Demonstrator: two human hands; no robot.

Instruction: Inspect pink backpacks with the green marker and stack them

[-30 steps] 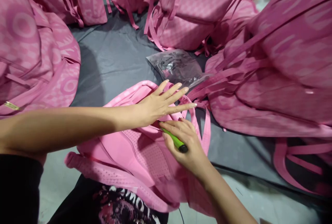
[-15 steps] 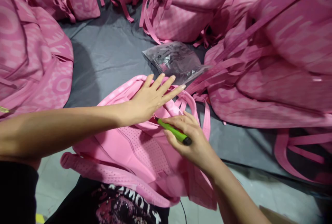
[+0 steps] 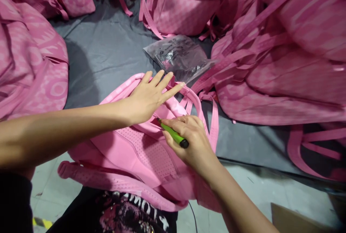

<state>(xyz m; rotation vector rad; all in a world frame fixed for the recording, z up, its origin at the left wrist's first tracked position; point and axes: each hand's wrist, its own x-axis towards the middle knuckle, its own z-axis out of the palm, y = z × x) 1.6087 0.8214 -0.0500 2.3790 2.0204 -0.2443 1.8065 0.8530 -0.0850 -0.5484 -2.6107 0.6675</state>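
Observation:
A pink backpack (image 3: 129,164) lies in front of me at the table's near edge, with its dotted back panel and shoulder straps facing up. My left hand (image 3: 151,96) rests flat on its upper part, fingers spread. In my right hand (image 3: 191,139) is a green marker pen (image 3: 174,134) with a black end. Its dark tip points left, at the fabric just below my left hand; whether it touches the fabric I cannot tell. A clear plastic bag (image 3: 180,54) with dark print lies just beyond the backpack.
More pink backpacks surround the spot: one at left (image 3: 40,60), one at the back (image 3: 186,9), a large pile at right (image 3: 292,71). A grey cloth (image 3: 100,38) covers the table. Below its edge show a tiled floor and a brown board (image 3: 294,218).
The marker pen and my right hand have shifted slightly left. My left hand stays spread on the backpack. The whole view has moved a little.

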